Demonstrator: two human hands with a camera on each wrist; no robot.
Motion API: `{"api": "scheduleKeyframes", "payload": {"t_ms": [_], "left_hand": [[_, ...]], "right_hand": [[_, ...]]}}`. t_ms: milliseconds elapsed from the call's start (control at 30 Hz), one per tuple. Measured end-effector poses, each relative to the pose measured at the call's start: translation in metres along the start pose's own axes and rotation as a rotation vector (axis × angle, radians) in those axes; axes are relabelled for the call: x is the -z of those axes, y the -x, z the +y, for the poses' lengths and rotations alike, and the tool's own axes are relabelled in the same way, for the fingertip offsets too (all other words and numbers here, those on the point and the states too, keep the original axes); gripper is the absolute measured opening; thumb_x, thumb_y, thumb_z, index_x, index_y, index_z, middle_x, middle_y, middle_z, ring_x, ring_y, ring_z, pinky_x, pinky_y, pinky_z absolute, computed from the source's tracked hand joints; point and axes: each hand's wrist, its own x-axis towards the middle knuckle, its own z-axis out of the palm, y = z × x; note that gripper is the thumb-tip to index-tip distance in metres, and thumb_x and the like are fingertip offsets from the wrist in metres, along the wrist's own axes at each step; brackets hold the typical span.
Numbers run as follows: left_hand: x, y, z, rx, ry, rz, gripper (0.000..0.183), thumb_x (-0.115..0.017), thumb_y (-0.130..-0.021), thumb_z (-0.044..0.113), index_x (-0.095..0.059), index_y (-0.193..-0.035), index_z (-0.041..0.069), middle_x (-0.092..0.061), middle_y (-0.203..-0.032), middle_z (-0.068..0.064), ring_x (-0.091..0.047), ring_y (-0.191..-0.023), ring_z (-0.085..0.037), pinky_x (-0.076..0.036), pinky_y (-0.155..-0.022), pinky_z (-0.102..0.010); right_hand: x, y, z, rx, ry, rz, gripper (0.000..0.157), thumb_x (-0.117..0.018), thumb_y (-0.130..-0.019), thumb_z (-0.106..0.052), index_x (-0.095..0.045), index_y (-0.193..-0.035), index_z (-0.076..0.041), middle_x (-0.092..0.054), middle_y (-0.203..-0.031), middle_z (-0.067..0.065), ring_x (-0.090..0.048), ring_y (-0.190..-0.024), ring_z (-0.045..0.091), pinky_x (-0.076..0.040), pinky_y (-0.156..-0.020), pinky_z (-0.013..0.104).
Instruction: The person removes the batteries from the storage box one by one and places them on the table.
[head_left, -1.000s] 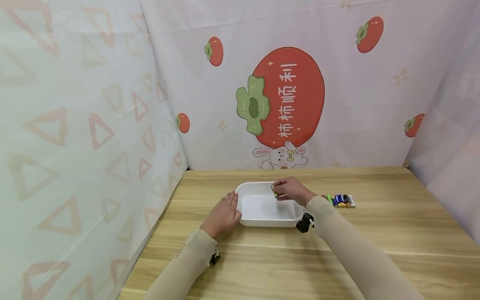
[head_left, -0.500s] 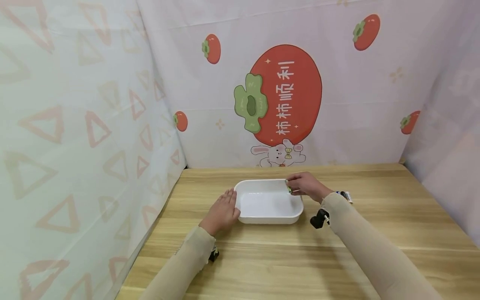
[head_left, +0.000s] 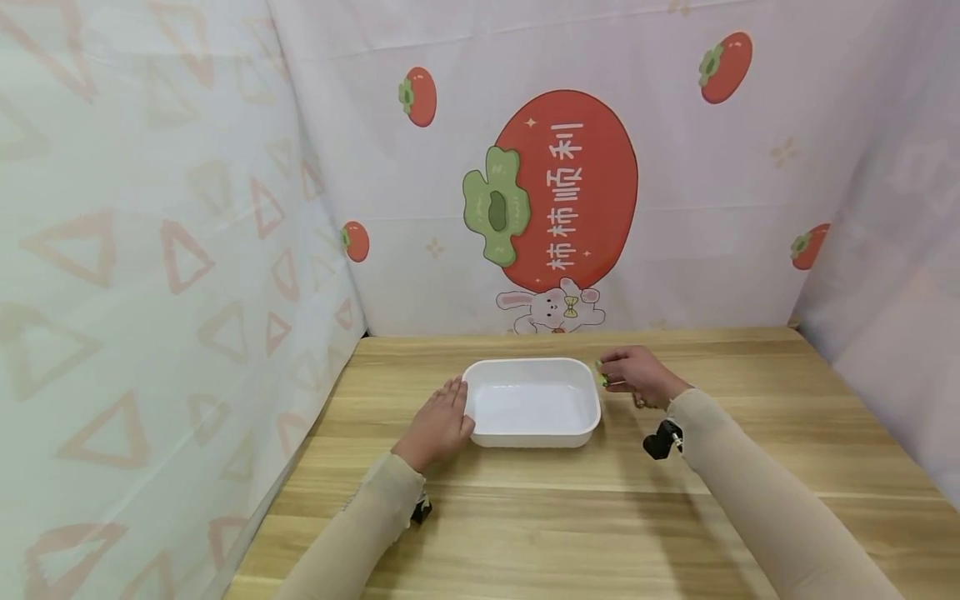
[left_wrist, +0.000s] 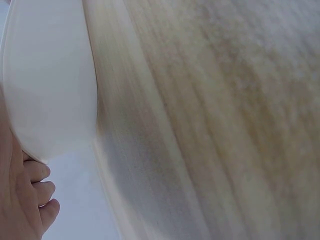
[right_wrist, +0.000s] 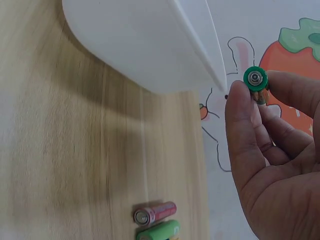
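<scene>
A white rectangular tray [head_left: 532,439] with rounded corners stands on the wooden table. My left hand [head_left: 437,423] lies against its left end with fingers fairly straight along the rim; the left wrist view shows the fingertips [left_wrist: 46,192] beside the tray's wall. Just past the right rim, my right hand [head_left: 640,375] pinches a battery [right_wrist: 255,77] between thumb and fingers, its green-ringed end facing the wrist camera. A brownish part shows below that end. On the table lie a red battery [right_wrist: 156,213] and a green battery [right_wrist: 159,231], mostly hidden by my hand in the head view.
The table [head_left: 525,517] is bounded at the back by a printed curtain [head_left: 420,283] and at the left by another curtain [head_left: 172,333]. A black wrist camera [head_left: 662,440] hangs under the right sleeve.
My right hand has moved right with the battery, from over the tray's inside to beyond its right rim, covering most of the row of batteries. The left hand stays at the left end.
</scene>
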Motion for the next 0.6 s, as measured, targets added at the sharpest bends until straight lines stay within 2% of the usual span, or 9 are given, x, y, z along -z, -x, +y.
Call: {"api": "scheduleKeyframes", "payload": {"t_ms": [167, 300, 467, 600], "left_hand": [[0.004, 0.003, 0.001, -0.001, 0.029, 0.005, 0.065, -0.031, -0.098, 0.030, -0.023, -0.150, -0.008, -0.021, -0.156, -0.023, -0.020, -0.144, -0.035, -0.021, -0.115, -0.046], [0.005, 0.003, 0.002, 0.004, 0.026, -0.004, 0.065, -0.030, -0.098, 0.031, -0.022, -0.151, -0.007, -0.020, -0.156, -0.023, -0.020, -0.144, -0.035, -0.020, -0.115, -0.045], [0.003, 0.002, 0.001, 0.000, 0.029, 0.000, 0.065, -0.031, -0.098, 0.030, -0.022, -0.151, -0.008, -0.021, -0.156, -0.023, -0.020, -0.144, -0.035, -0.020, -0.115, -0.045], [0.002, 0.002, 0.000, 0.002, 0.029, -0.008, 0.065, -0.030, -0.098, 0.030, -0.021, -0.151, -0.007, -0.019, -0.157, -0.022, -0.019, -0.144, -0.035, -0.020, -0.115, -0.045]], "right_hand": [[0.008, 0.004, 0.005, 0.015, 0.015, 0.010, 0.045, -0.056, -0.098, -0.012, -0.044, -0.133, 0.016, -0.056, -0.120, 0.022, -0.061, -0.099, 0.024, -0.053, -0.089, 0.040], [0.017, 0.006, 0.013, 0.000, 0.015, 0.027, 0.046, -0.056, -0.098, -0.014, -0.044, -0.133, 0.014, -0.058, -0.117, 0.020, -0.061, -0.096, 0.022, -0.052, -0.090, 0.041], [0.028, 0.010, 0.020, -0.017, 0.025, 0.030, 0.048, -0.054, -0.100, -0.015, -0.042, -0.136, 0.014, -0.052, -0.125, 0.028, -0.061, -0.092, 0.018, -0.052, -0.090, 0.043], [0.034, 0.013, 0.023, -0.015, 0.032, 0.028, 0.050, -0.054, -0.099, -0.014, -0.039, -0.137, 0.016, -0.050, -0.127, 0.030, -0.061, -0.093, 0.021, -0.053, -0.088, 0.044]]}}
